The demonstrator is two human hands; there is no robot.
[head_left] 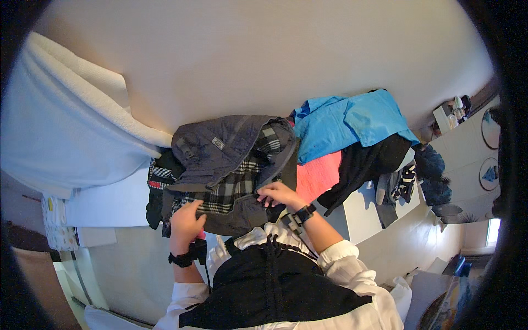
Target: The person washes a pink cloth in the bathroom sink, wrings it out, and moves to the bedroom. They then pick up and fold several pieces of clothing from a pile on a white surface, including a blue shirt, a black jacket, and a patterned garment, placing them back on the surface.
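Observation:
A dark grey jacket (231, 130) with a black-and-white plaid lining (231, 177) lies spread in front of me, its lining partly exposed. My left hand (187, 222) is at the jacket's near left edge, thumb and forefinger apart. Its other fingers are hidden, so a grip there cannot be made out. At the near right side, the bent fingers of my right hand (280, 194) pinch the dark cloth along the jacket's edge. Dark devices with straps and cables sit on both wrists.
Right of the jacket, a blue cloth (350, 121) lies over a black garment (363, 165), beside a coral-pink cloth (319, 175). More clothes hang over the white surface (363, 218). A large white blanket (78, 123) drapes at left. Behind stands a plain wall (264, 53).

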